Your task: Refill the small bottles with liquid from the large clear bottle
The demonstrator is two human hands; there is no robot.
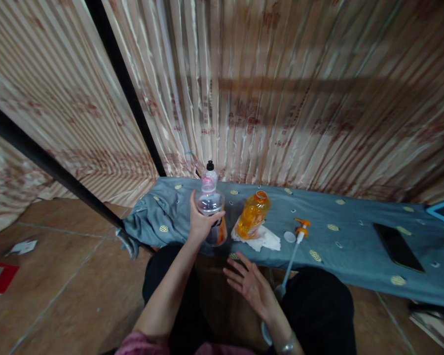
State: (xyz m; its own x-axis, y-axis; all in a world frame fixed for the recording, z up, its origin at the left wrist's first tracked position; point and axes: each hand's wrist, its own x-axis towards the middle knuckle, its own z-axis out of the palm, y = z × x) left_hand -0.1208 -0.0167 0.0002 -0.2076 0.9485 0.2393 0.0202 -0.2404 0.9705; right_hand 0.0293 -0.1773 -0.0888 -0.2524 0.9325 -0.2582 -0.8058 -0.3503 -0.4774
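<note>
Your left hand (202, 222) wraps around the clear bottle (211, 207) with a little orange liquid inside. Just right of that bottle leans the orange bottle (253, 214). Your right hand (253, 286) is open, empty.

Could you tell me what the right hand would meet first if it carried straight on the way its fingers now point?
The right hand points up and left, toward the clear bottle held by the left hand. Probably the blue cloth's front edge comes first, then the bottle's base; depth is unclear.
</note>
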